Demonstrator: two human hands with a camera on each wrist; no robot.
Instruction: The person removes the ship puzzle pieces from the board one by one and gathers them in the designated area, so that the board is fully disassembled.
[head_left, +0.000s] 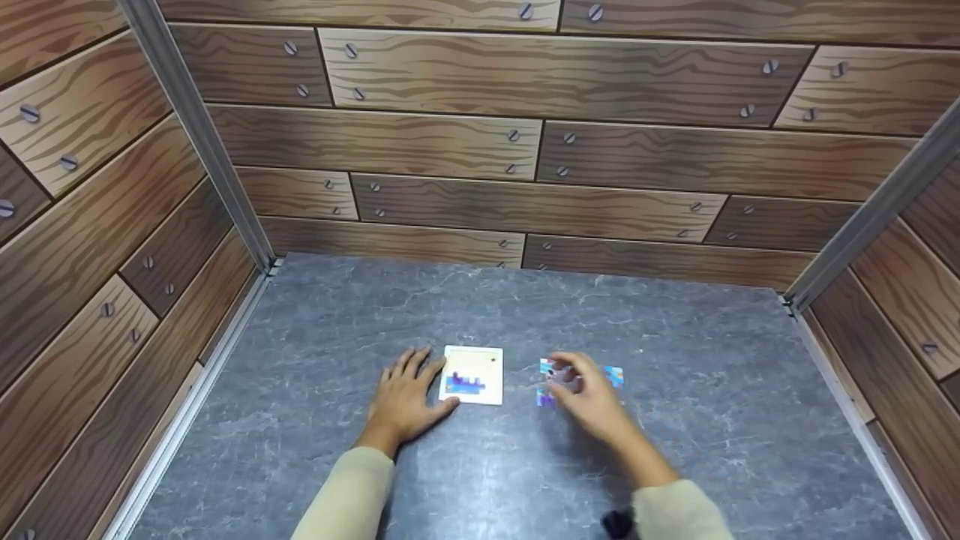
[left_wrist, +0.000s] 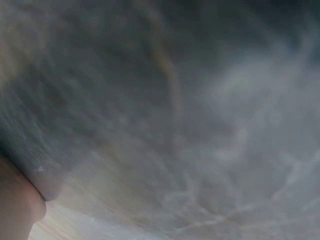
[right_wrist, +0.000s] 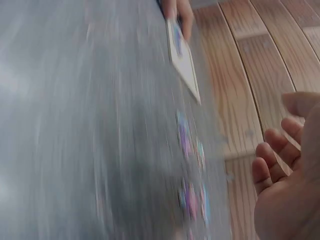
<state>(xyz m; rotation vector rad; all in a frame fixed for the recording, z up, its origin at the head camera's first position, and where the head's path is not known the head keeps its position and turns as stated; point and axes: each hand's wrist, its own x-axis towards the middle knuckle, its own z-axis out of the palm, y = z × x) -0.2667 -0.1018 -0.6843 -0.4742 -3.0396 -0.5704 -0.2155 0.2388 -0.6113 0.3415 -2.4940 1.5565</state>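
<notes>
A small white tray (head_left: pixel 480 364) lies flat on the tabletop, with a patch of blue and purple pieces in its lower left part. My left hand (head_left: pixel 405 399) rests at the tray's left side, fingers spread and thumb at the lower edge. To the right of the tray, several small colorful flat pieces (head_left: pixel 614 376), which look like puzzle pieces, lie loose. Over them hovers my right hand (head_left: pixel 592 397), thumb and fingers bent but apart. In the right wrist view nothing shows between these fingers (right_wrist: pixel 267 160); the loose pieces (right_wrist: pixel 190 200) are blurred.
The grey marbled tabletop (head_left: pixel 315 315) is enclosed by wood-patterned walls (head_left: pixel 450 142) at the back and both sides. Metal posts (head_left: pixel 217 142) stand at the back corners. A dark object (head_left: pixel 618 523) sits by the right sleeve.
</notes>
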